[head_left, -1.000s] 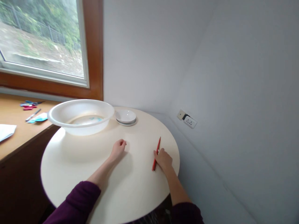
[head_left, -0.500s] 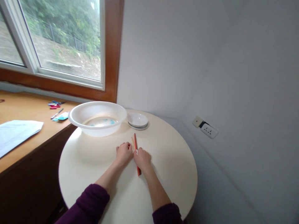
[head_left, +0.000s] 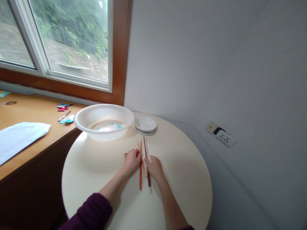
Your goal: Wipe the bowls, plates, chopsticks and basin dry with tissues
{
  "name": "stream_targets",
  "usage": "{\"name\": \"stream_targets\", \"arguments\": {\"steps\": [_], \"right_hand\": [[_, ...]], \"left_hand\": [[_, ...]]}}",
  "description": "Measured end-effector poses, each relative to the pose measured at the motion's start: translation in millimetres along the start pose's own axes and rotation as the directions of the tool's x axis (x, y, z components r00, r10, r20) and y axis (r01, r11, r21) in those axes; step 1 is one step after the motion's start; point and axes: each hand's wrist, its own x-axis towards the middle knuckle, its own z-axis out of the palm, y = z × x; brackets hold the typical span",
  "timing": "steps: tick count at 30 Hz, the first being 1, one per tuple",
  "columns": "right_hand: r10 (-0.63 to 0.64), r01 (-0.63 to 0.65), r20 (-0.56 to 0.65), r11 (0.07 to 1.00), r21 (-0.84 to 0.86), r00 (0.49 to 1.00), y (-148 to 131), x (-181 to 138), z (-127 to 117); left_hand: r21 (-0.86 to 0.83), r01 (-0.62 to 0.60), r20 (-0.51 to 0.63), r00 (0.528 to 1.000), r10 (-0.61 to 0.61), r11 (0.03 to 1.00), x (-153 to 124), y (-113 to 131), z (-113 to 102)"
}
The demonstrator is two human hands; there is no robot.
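Note:
My left hand (head_left: 132, 159) is closed, its fingertips pinching red chopsticks (head_left: 140, 177) that point away from me. Pale wooden chopsticks (head_left: 145, 171) lie at a slant beside the red ones, partly hidden behind my left fingers. To the right, my right hand (head_left: 155, 166) grips dark brown chopsticks (head_left: 149, 179) along their middle. A small white piece (head_left: 150, 158), perhaps tissue or cloth, shows at the right thumb and fingers. How many chopsticks are in each group I cannot tell.
A wide translucent basin (head_left: 105, 135) stands at the back left of the round white table (head_left: 182, 172). Stacked white dishes (head_left: 145, 124) sit right of it. On the wooden desk (head_left: 21, 115) at left lie paper (head_left: 22, 137), a pen (head_left: 64, 116) and small packets (head_left: 68, 119).
The bundle has parted: the brown chopsticks have moved right with my right hand, while the red ones are now at my left hand. Pale chopsticks show between them. The view has turned slightly left.

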Motion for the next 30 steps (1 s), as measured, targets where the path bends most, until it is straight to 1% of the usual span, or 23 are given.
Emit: {"name": "stream_targets", "arguments": {"steps": [4,6,7,8,10,11,13,15,16,17,19,21,22,24,26,27,28,30], "right_hand": [[0.036,-0.028,-0.031,0.973,0.228,0.999,5.5,5.5,-3.0],[0.066,-0.039,-0.062,0.933,0.359,0.996,4.7,7.0,-6.7],[0.09,-0.04,-0.09,0.89,0.454,0.992,3.8,7.5,-9.1],[0.124,-0.036,-0.121,0.828,0.56,0.985,2.7,7.8,-11.5],[0.21,-0.009,-0.178,0.67,0.742,0.961,0.7,8.2,-15.8],[0.244,0.01,-0.199,0.606,0.795,0.949,-0.1,8.3,-17.3],[0.27,0.04,-0.227,0.559,0.828,0.936,-1.2,8.4,-18.4],[0.263,0.062,-0.246,0.556,0.829,0.933,-2.1,8.2,-17.3],[0.256,0.066,-0.246,0.556,0.829,0.935,-2.5,8.0,-16.2],[0.254,0.063,-0.238,0.548,0.834,0.937,-2.7,7.8,-15.1],[0.269,0.044,-0.203,0.499,0.865,0.941,-2.2,7.5,-13.5],[0.315,0.007,-0.143,0.396,0.918,0.938,-0.4,8.0,-13.6],[0.348,-0.017,-0.103,0.325,0.946,0.932,1.0,8.6,-14.2],[0.399,-0.06,-0.005,0.151,0.987,0.917,3.9,10.2,-16.1],[0.407,-0.081,0.07,0.009,0.997,0.911,6.2,11.5,-17.8],[0.399,-0.083,0.089,-0.032,0.996,0.913,6.8,11.9,-18.3],[0.386,-0.082,0.096,-0.051,0.995,0.918,7.0,11.9,-18.6],[0.353,-0.084,0.095,-0.046,0.995,0.931,6.4,10.7,-18.4]], "left_hand": [[-0.143,-0.006,-0.009,1.0,0.005,0.99,-2.1,5.2,-0.6],[-0.217,-0.028,-0.002,1.0,0.029,0.976,-3.6,10.0,-1.0],[-0.25,-0.043,0.011,0.999,0.047,0.967,-4.6,12.6,-1.1],[-0.28,-0.056,0.034,0.997,0.069,0.958,-5.8,15.1,-1.0],[-0.331,-0.078,0.101,0.988,0.118,0.94,-9.3,19.5,-0.1],[-0.357,-0.085,0.147,0.978,0.146,0.93,-11.4,21.3,0.6],[-0.416,-0.079,0.254,0.946,0.199,0.906,-16.0,23.3,2.8],[-0.463,-0.056,0.344,0.908,0.238,0.884,-19.5,23.3,6.0],[-0.478,-0.042,0.371,0.896,0.245,0.877,-20.4,22.6,7.9],[-0.485,-0.029,0.382,0.892,0.242,0.874,-20.6,21.5,9.9],[-0.487,-0.01,0.362,0.908,0.213,0.873,-19.1,19.1,13.0],[-0.496,0.004,0.305,0.937,0.17,0.868,-15.8,17.3,13.7],[-0.501,0.004,0.265,0.953,0.149,0.865,-13.9,16.8,13.0],[-0.512,-0.006,0.181,0.977,0.115,0.859,-10.6,16.9,10.0],[-0.526,-0.02,0.121,0.988,0.098,0.85,-8.9,17.8,6.2],[-0.535,-0.024,0.105,0.99,0.094,0.845,-8.7,18.4,4.7],[-0.545,-0.024,0.097,0.991,0.092,0.838,-8.8,19.0,3.7],[-0.567,-0.019,0.096,0.991,0.089,0.823,-9.9,19.8,3.0]]}}
